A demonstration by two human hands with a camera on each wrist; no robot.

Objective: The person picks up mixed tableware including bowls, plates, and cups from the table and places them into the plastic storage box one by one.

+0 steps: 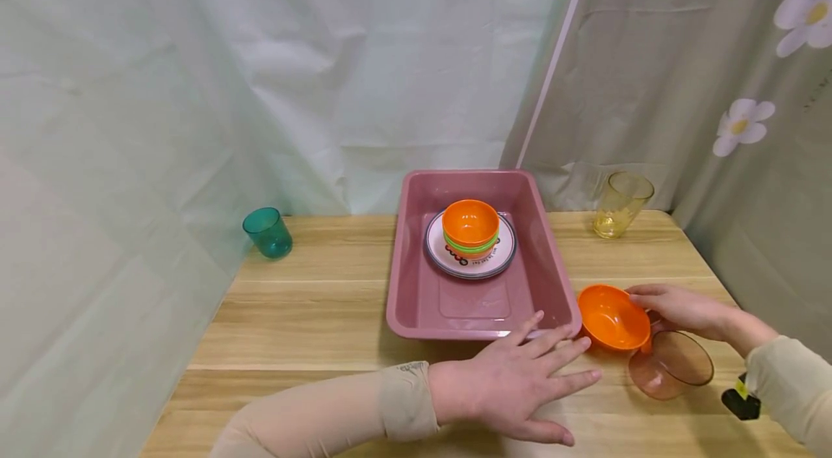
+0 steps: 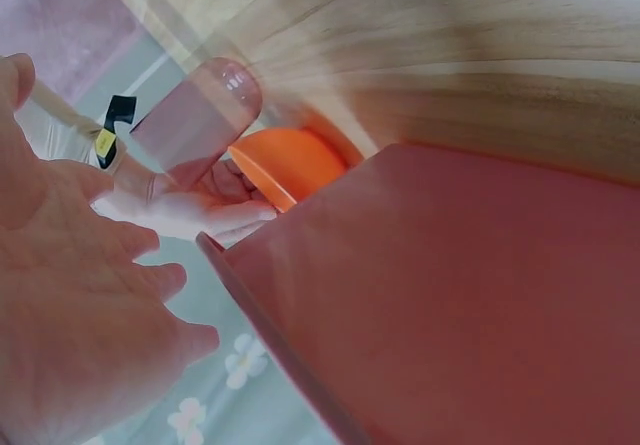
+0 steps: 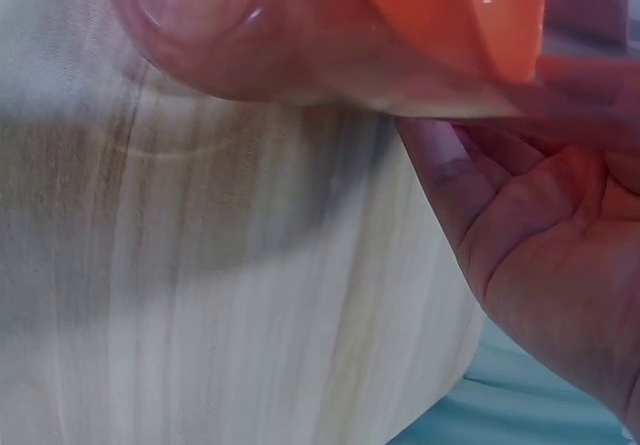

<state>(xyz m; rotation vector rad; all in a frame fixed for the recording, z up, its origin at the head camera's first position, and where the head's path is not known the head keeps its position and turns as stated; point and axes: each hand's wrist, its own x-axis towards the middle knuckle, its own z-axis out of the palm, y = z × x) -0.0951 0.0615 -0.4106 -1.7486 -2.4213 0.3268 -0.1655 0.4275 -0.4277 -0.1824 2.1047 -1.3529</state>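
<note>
An orange bowl (image 1: 613, 318) with a small tab on its rim is at the front right corner of the pink tub (image 1: 398, 277). My right hand (image 1: 682, 310) grips its right edge; the fingers are partly hidden in the right wrist view. A clear pinkish cup (image 1: 669, 365) lies tilted just below that hand and covers part of it in the right wrist view. My left hand (image 1: 510, 386) is spread, palm down, at the tub's near edge, holding nothing. In the tub, stacked orange and green bowls (image 1: 471, 223) sit on white plates (image 1: 503, 263) with dark rims.
A teal cup (image 1: 269, 232) stands at the back left of the wooden table (image 1: 292, 321). At the back right stands a clear yellow cup (image 1: 622, 205). Curtains (image 1: 390, 68) hang behind and along both sides. A black and yellow piece (image 1: 741, 399) is by the right sleeve.
</note>
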